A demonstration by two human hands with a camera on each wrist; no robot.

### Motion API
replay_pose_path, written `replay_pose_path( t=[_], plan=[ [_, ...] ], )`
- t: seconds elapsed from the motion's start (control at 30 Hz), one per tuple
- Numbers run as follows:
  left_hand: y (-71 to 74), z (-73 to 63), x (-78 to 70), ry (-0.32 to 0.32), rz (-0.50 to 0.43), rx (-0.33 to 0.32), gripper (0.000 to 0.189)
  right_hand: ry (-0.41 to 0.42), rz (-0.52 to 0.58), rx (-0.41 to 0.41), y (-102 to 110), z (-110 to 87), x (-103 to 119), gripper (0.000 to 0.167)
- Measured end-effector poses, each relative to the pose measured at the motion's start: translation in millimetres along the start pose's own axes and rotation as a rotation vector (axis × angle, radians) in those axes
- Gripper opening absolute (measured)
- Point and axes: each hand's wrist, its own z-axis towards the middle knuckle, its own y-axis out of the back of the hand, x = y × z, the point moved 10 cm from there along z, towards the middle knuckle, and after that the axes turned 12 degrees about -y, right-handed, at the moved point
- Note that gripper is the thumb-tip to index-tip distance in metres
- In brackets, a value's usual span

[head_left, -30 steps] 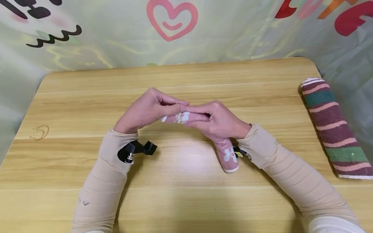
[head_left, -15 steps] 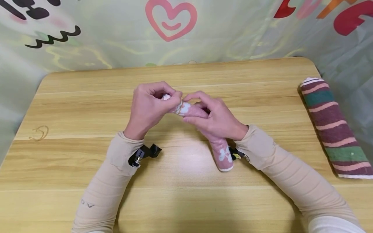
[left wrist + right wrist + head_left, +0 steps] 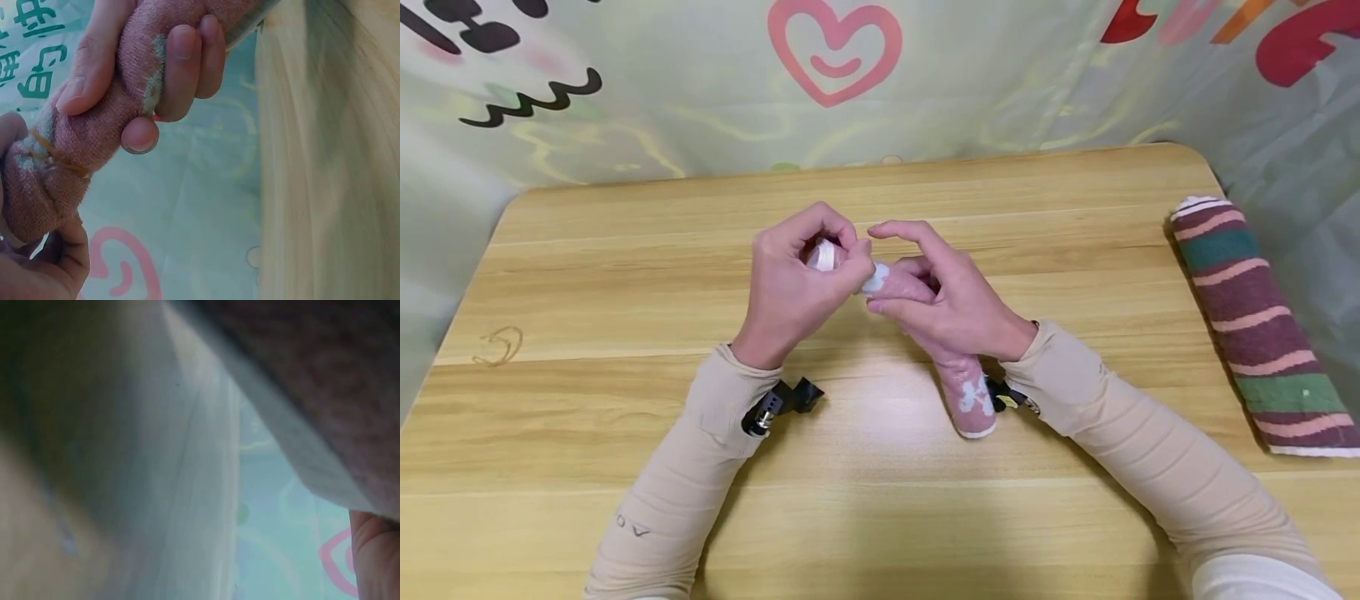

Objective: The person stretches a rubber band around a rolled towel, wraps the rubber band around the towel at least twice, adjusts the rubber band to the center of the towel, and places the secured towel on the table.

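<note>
- since the earlier frames, the left hand (image 3: 793, 287) has risen and turned its curled fingers upward, and the right hand's (image 3: 958, 296) forefinger has lifted away from the pink cloth (image 3: 904, 286).
- the cloth's white end, pointing left a second ago, now shows inside the curl of the left hand; its lower end has shifted slightly left.
- the left hand is narrow, thumb and fingers pinching the cloth near that white end.
- the right hand holds the cloth's middle, thumb on the near side, other fingers around the far side, forefinger raised apart.
- the cloth is a roll with pale patches, bent under the right palm, held between the hands over the middle of the table (image 3: 625, 283); whether its lower end touches the wood, i cannot tell.
- a thin brown band (image 3: 70, 166) circles the cloth, seen in the left wrist view.
- the striped towel (image 3: 1262, 329) lies rolled at the table's right edge.
- loose bands (image 3: 516, 342) lie near the left edge.
- behind hangs a pale curtain (image 3: 700, 83) with a pink heart (image 3: 891, 42).
</note>
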Motion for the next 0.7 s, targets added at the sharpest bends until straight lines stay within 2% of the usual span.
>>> replay_pose_path(
  t=[0.13, 0.23, 0.47, 0.6, 0.7],
  plan=[
    [-0.9, 0.1, 1.2, -0.003, 0.038, 0.027, 0.01, 0.006, 0.033, 0.013, -0.9, 0.0, -0.4, 0.068],
    [-3.8, 0.4, 3.2, 0.005, 0.017, 0.065, 0.012, 0.037, 0.053, 0.018, -0.7, -0.5, 0.8, 0.065],
    [-14.1, -2.4, 11.9, 0.138, -0.149, 0.144, 0.009, 0.046, 0.17, 0.032, 2.1, 0.0, -2.2, 0.053],
    [-17.6, -3.0, 12.5, 0.155, -0.247, 0.178, 0.023, 0.039, 0.257, 0.041, 4.4, 2.0, -4.2, 0.046],
    [-19.7, -3.3, 12.3, 0.16, -0.283, 0.208, 0.035, 0.016, 0.309, 0.044, 5.4, 3.2, -6.6, 0.04]
  ],
)
